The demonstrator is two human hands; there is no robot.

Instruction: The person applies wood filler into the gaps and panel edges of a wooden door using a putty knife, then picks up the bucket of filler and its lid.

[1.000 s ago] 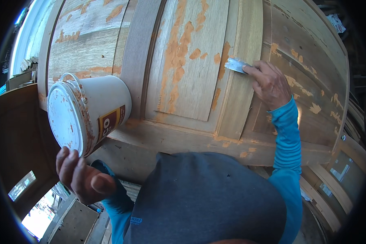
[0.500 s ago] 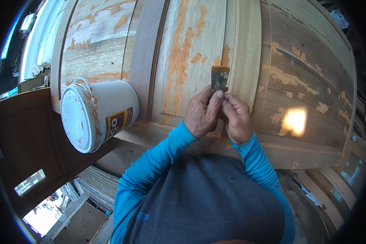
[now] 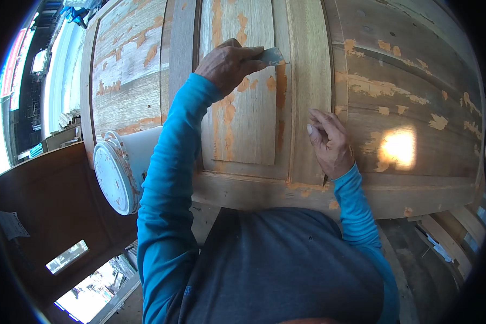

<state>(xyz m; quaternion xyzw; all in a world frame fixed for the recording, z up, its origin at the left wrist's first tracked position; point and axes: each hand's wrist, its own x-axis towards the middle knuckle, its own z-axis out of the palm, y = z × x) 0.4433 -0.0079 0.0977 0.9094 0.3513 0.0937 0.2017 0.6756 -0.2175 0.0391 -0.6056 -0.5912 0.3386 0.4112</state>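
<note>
My left hand [image 3: 229, 67] grips a putty knife [image 3: 271, 56] by its handle end, fingers wrapped round it. The thin flat blade points right and lies against the recessed border beside the raised middle panel [image 3: 254, 119] of a wooden door. Below the blade's edge runs a darker orange strip of filler [image 3: 281, 92] along that recess. My right hand [image 3: 330, 143] is over the wood right of the panel, fingers loosely bent and apart, with nothing visible in it. Whether its fingertips touch the wood I cannot tell.
A white lidded bucket [image 3: 113, 178], smeared with orange filler, lies tilted at the left, partly behind my left arm. Lighter filler patches [image 3: 380, 86] dot the darker panel on the right. A brown board [image 3: 48, 200] stands at lower left.
My hands have parted from around the putty knife. The left has carried it up and left onto the door, where a dark filler strip now shows; the right has moved slightly right.
</note>
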